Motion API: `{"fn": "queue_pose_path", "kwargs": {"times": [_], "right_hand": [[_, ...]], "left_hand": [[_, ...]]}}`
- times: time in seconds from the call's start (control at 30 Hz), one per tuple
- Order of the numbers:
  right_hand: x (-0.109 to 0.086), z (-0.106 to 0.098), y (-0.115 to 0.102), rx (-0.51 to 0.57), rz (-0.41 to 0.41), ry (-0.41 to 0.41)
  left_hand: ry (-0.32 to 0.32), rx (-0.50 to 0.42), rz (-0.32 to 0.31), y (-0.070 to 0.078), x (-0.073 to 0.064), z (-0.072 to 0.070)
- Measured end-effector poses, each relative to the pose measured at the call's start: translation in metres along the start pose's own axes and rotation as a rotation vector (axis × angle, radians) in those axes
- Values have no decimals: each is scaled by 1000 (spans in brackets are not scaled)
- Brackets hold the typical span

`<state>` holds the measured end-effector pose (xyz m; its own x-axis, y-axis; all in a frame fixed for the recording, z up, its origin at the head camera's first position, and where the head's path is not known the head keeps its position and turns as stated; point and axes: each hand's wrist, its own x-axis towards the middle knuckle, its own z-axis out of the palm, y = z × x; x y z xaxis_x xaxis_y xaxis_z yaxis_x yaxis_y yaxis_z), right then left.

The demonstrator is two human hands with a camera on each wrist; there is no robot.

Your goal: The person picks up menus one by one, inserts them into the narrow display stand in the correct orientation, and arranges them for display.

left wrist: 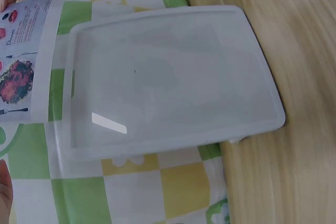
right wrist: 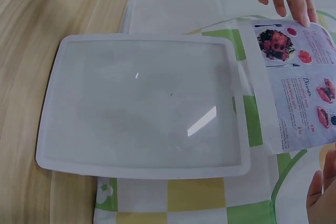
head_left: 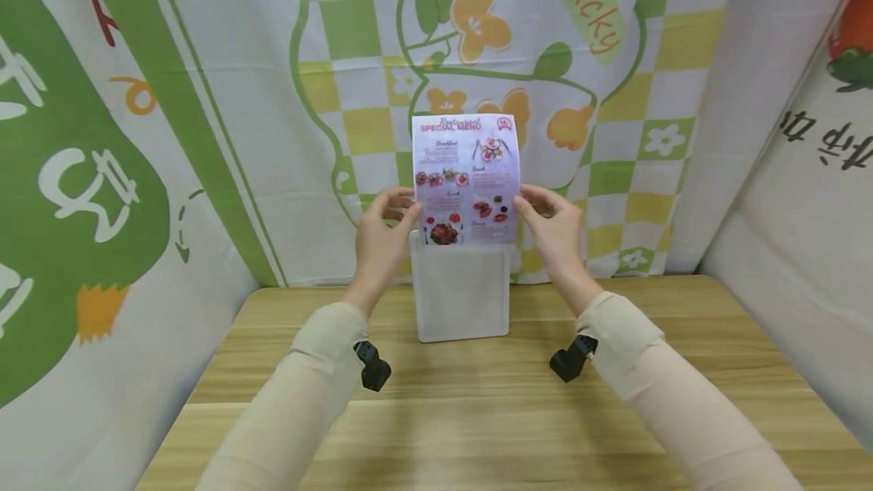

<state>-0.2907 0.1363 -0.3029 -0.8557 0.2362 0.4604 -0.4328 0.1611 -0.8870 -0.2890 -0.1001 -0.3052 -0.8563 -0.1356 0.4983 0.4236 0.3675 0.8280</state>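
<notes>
A printed menu sheet (head_left: 467, 180) is held upright between both hands in the head view, its upper end bending slightly. My left hand (head_left: 389, 237) pinches its left edge, and my right hand (head_left: 554, 229) pinches the right edge. Just below and behind the sheet's lower edge stands a white-framed display stand (head_left: 461, 294), upright on the table with a blank, clear-covered face. The right wrist view shows the stand's glossy panel (right wrist: 142, 103) apart from the menu (right wrist: 302, 85). In the left wrist view only part of the menu (left wrist: 21, 61) appears.
The stand rests on a wood-grain table (head_left: 477, 423) near its back edge. Behind it hangs a green, yellow and white checked cloth (head_left: 355, 21). Printed cloth walls (head_left: 198, 97) rise on both sides. A black wrist camera (head_left: 371, 366) sits on the left sleeve, with another (head_left: 573, 358) on the right.
</notes>
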Motion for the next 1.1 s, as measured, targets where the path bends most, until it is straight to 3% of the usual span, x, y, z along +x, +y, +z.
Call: {"fn": "queue_pose_path", "kwargs": {"times": [0.17, 0.43, 0.77, 1.1], "right_hand": [[10, 8, -1, 27, 26, 4], [24, 14, 0, -24, 38, 2], [38, 26, 2, -1, 23, -11], [46, 31, 6, -18, 13, 8]], "left_hand": [[-16, 54, 34, -3, 11, -3], [-10, 133, 89, -6, 24, -2], [0, 147, 73, -15, 38, -2], [9, 147, 46, -19, 41, 1]]}}
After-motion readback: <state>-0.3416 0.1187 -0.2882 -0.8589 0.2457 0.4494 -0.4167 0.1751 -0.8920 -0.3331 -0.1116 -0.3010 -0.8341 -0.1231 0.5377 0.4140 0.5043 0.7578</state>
